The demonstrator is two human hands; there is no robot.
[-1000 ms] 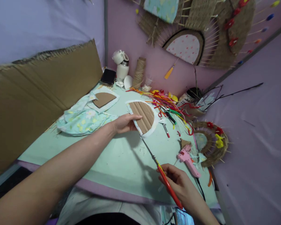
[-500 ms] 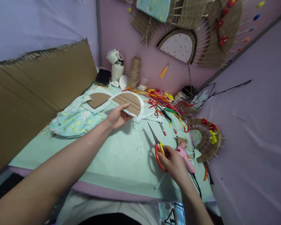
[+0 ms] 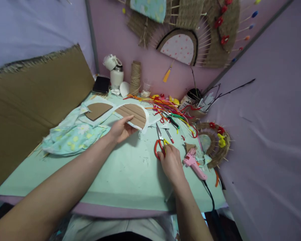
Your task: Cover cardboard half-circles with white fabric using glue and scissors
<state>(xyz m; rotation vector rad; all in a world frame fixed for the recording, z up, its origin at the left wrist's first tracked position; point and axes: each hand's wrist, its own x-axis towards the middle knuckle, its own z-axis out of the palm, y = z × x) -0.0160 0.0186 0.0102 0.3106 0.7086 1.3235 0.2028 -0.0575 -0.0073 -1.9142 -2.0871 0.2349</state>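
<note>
My left hand [image 3: 121, 130] pinches the lower edge of a rounded cardboard piece [image 3: 136, 115], thumb on top. White-green fabric borders that piece. To its left, a second cardboard piece [image 3: 98, 111] lies on the fabric [image 3: 76, 137], which has a pale green floral print. My right hand [image 3: 171, 159] grips the handles of a pair of scissors [image 3: 160, 132] with red and yellow handles, low over the table. Their blades point away from me, toward the cardboard piece's right end. Just beyond the scissors lies a small cutter [image 3: 169, 135].
A pink glue gun [image 3: 195, 165] with a black cord lies to the right, near a decorated twine ring [image 3: 215, 147]. Coloured stems [image 3: 170, 108] and green-handled pliers [image 3: 174, 121] spread behind. A twine spool [image 3: 135, 78] and white bottle [image 3: 117, 77] stand at the back. Tall cardboard [image 3: 45, 97] borders the left.
My right hand has moved forward and left with the scissors, lowering them toward the table. My left hand still holds the cardboard piece. The whole view has shifted slightly.
</note>
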